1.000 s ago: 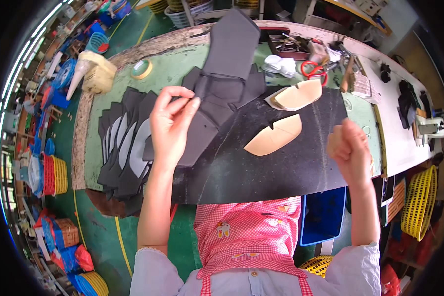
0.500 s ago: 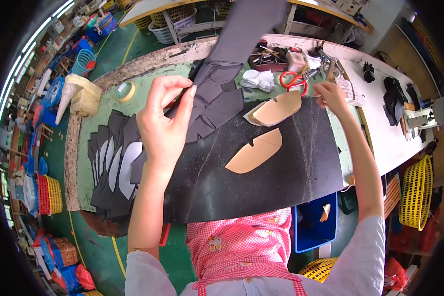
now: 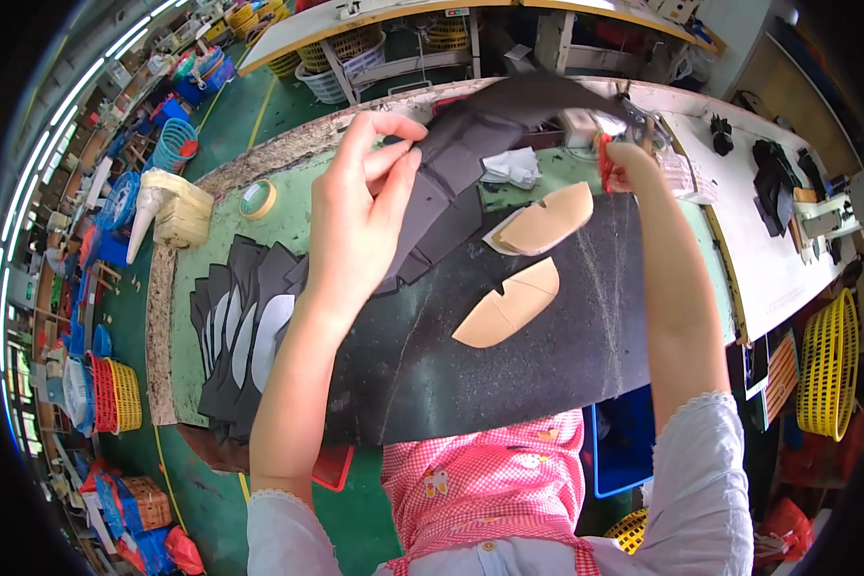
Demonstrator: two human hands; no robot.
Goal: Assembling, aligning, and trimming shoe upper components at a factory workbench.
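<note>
My left hand pinches the edge of a dark grey sheet of flexible material, its far part blurred and arching to the right. Beneath the sheet, overlapping dark grey cut pieces lie on the table. At the far right, my right hand is closed around the red handles of scissors; their blades are hard to make out behind the sheet. Two tan curved pieces, a nearer one and a farther one resting on a pale layer, lie notched on the black mat.
Dark pieces with white patches fan out at the left, near a tape roll and a pale spouted container. A white bundle lies behind the tan pieces. Below the table's front edge is a blue bin.
My right hand has taken hold of the red-handled scissors. My left hand has shifted right and up, and the dark sheet has swung from upright to bend over rightward. The view has moved slightly.
</note>
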